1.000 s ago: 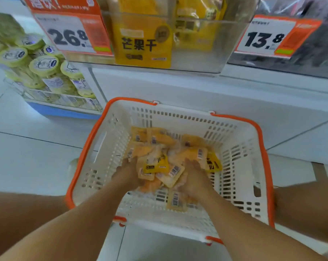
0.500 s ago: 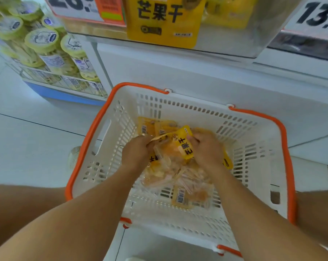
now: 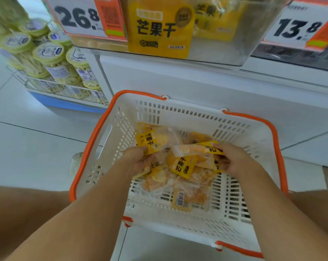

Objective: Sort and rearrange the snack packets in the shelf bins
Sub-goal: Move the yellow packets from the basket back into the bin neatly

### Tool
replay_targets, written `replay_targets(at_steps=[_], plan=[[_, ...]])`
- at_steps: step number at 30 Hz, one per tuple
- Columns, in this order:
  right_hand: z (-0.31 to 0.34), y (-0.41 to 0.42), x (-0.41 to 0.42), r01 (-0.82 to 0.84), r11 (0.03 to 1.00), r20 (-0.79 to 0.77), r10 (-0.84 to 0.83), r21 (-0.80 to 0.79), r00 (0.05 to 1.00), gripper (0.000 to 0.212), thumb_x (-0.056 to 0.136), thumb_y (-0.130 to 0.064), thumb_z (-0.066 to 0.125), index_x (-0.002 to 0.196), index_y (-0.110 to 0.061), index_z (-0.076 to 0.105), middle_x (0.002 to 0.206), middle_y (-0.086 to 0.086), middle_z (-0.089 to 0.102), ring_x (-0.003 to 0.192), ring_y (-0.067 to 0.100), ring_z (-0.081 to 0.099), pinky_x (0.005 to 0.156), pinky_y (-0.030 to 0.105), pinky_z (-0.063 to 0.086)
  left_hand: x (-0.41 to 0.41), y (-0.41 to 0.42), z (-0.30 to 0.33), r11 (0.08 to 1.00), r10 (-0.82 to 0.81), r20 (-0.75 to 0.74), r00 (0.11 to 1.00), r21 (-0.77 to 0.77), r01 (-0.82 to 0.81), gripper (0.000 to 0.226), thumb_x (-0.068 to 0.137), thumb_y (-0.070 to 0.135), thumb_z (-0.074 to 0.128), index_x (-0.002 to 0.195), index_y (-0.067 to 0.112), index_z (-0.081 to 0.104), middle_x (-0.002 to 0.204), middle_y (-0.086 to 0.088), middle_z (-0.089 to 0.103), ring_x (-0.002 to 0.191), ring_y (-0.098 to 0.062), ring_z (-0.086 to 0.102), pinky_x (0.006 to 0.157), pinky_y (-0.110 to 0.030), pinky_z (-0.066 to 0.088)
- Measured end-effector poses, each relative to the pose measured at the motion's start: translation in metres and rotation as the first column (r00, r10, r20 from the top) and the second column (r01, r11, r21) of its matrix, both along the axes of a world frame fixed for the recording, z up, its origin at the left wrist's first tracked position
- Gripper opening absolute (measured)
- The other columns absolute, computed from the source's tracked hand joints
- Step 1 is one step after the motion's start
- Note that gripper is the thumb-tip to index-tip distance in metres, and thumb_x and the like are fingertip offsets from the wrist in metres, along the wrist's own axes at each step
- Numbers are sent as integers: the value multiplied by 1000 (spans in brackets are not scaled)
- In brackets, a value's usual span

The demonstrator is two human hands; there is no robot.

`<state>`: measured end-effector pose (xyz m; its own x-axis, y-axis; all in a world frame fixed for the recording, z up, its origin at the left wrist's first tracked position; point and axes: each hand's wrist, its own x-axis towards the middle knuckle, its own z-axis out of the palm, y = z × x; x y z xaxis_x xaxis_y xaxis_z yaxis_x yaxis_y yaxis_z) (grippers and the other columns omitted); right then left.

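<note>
Several small yellow mango snack packets (image 3: 183, 166) lie heaped in a white basket (image 3: 232, 185) with an orange rim on the floor. My left hand (image 3: 138, 161) grips a bunch of packets, one yellow-labelled packet (image 3: 149, 141) sticking up from its fingers. My right hand (image 3: 232, 159) pinches another packet (image 3: 195, 148) by its yellow end, held level over the heap. Above, a clear shelf bin (image 3: 234, 51) holds a big yellow mango label card (image 3: 159, 29) and more yellow packets.
Price tags read 26.8 (image 3: 78, 17) and 13.8 (image 3: 298, 29) on the shelf front. A wire rack of green-lidded jars (image 3: 48, 59) stands at the left on a blue base. My bare knees flank the basket on the white tiled floor.
Both hands rose from deep in the heap and moved apart, each lifting packets. The camera tilted and drew closer to the shelf.
</note>
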<state>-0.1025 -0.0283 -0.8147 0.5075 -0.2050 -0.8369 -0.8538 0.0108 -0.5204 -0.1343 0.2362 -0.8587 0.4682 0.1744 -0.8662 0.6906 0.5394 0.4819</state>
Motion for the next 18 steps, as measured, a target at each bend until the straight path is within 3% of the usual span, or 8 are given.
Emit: replay_targets(at_steps=[2,5,8,12,14,15,18], plan=[[-15,3,-13,118,974,-73,-106,194,992,18,103,-21,55,87,-12,54,44,6,56,32,7,26,29,16,18,-10,-4,-6,996,12,-32,999,-91,-15,12,101,0,49,108,-2,59,92,-16,69,79,-25,68,47,-28,57],[-33,19,-34,272,870,-167,-221,412,961,12,103,-21,54,98,-13,60,58,5,65,35,5,35,32,15,23,-18,-6,-10,978,13,-33,999,-209,-20,12,99,-1,52,106,0,62,86,-16,74,75,-23,73,53,-31,60],[-43,31,-46,382,753,-222,-311,536,924,14,101,-21,56,101,-10,63,69,6,71,41,6,45,34,14,29,-18,-2,-18,928,214,-79,974,-296,-228,27,100,-5,47,122,5,58,115,-20,67,98,-28,67,60,-35,62],[-50,45,-54,422,681,-229,-359,599,905,15,91,-16,64,103,-7,66,84,9,74,46,9,56,37,15,38,-22,-1,-19,972,130,-86,988,-187,-144,16,98,-10,47,98,2,58,92,-17,63,81,-25,62,53,-28,59],[-51,49,-54,447,627,-225,-403,638,887,36,80,-15,70,115,-8,66,90,9,73,55,13,63,42,19,42,-24,-2,-22,993,43,-110,993,-107,-55,14,94,-12,53,94,1,58,92,-17,64,79,-24,62,49,-28,58],[-50,51,-53,432,644,-213,-392,631,895,39,79,-15,71,116,-9,65,87,9,73,59,15,66,44,20,44,-25,-3,-24,999,-9,-116,993,-51,3,15,91,-13,57,98,0,60,98,-19,66,81,-24,64,48,-29,58],[-51,55,-51,179,876,-166,-115,448,979,21,86,-12,75,106,-8,66,80,9,74,65,16,66,47,21,46,-29,-13,-27,939,-290,-116,950,159,306,25,80,-15,70,95,4,66,98,-13,71,84,-23,68,54,-29,56]])
